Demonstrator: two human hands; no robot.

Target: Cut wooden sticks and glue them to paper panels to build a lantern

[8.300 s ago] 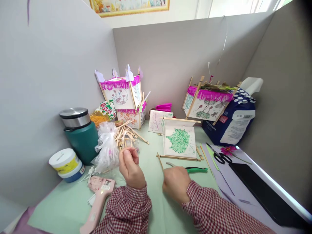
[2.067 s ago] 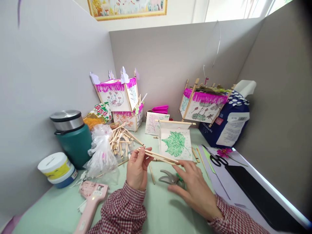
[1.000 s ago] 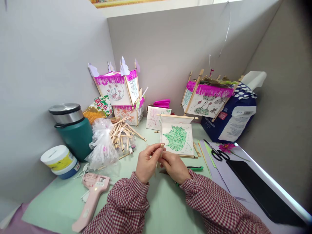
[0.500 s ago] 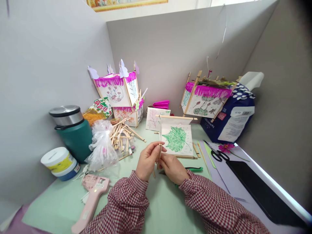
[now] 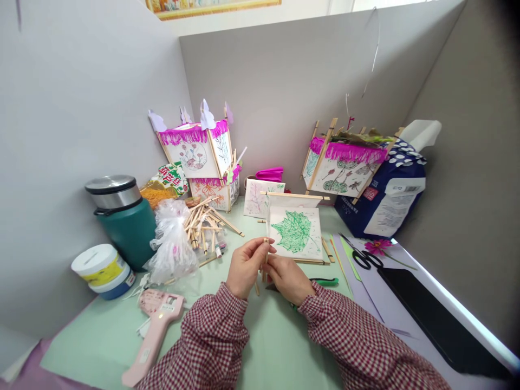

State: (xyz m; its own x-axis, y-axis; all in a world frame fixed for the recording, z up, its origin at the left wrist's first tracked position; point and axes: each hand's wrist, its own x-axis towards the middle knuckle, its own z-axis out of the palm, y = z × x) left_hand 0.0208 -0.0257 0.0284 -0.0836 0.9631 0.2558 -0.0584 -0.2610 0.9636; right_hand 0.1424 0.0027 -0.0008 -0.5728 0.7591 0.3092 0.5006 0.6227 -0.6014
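My left hand [image 5: 248, 266] and my right hand [image 5: 290, 279] meet over the middle of the table, both closed around short wooden sticks [image 5: 265, 259] held about upright. How many sticks they hold is partly hidden by my fingers. Just beyond my hands stands a small stick-framed paper lantern [image 5: 295, 233] with a green leaf print on its front. Under and beside my right hand lie green-handled pliers [image 5: 325, 282], mostly covered by the hand. Another loose stick [image 5: 257, 288] rests on the table below my left hand.
At the left are a pink glue gun [image 5: 156, 336], a pile of sticks [image 5: 205, 225], a plastic bag [image 5: 173, 244], a green flask [image 5: 125, 227] and a white tub [image 5: 99, 262]. Scissors [image 5: 361, 257] and a black phone-like slab [image 5: 439, 319] lie right. Fringed lanterns [image 5: 193, 154] stand behind.
My hands stay together on the sticks with hardly any movement. The whole view has shifted very slightly.
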